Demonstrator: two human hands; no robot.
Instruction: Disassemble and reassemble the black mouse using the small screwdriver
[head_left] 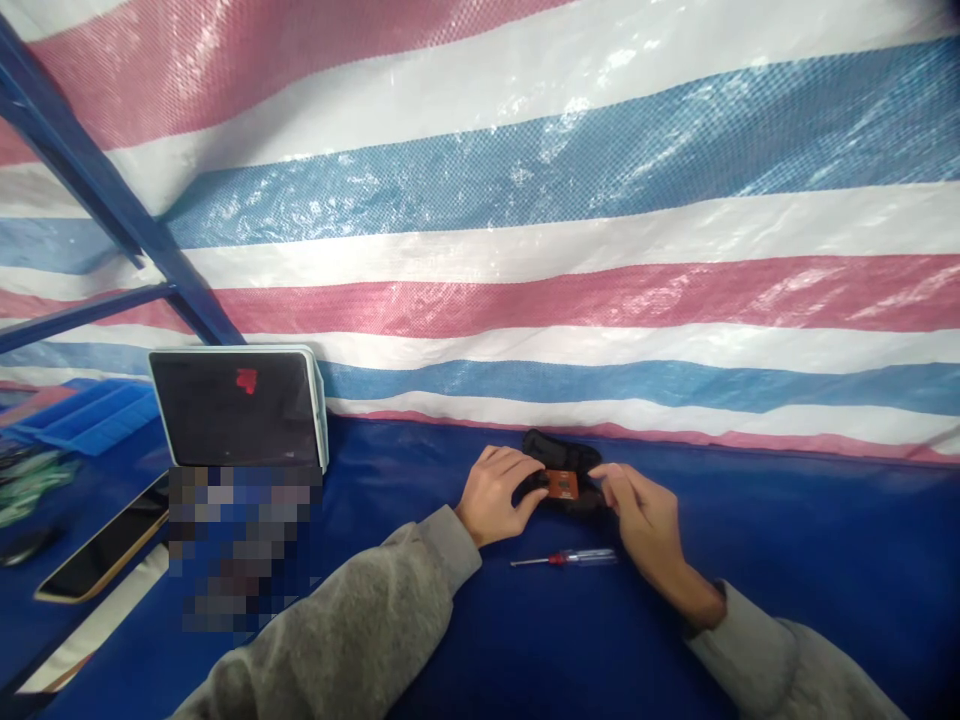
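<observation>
On the blue table surface lies a black device (583,497) with an orange-brown panel (562,485) showing in its middle. My left hand (501,495) grips the device's left end, thumb and fingers curled round it. At the device's right side is my right hand (641,515), its fingers pinched together; anything between them is too small to make out. Just behind the device rests a separate-looking black part (559,450). A screwdriver (581,557) with a clear handle and red collar lies in front, its tip pointing left.
A tablet (238,408) in a light case stands at the left. Near it are a phone (105,545), a blue compartment tray (101,415) and green items (34,485). A striped sheet (525,290) hangs behind the table; a blue frame (157,250) rises at left.
</observation>
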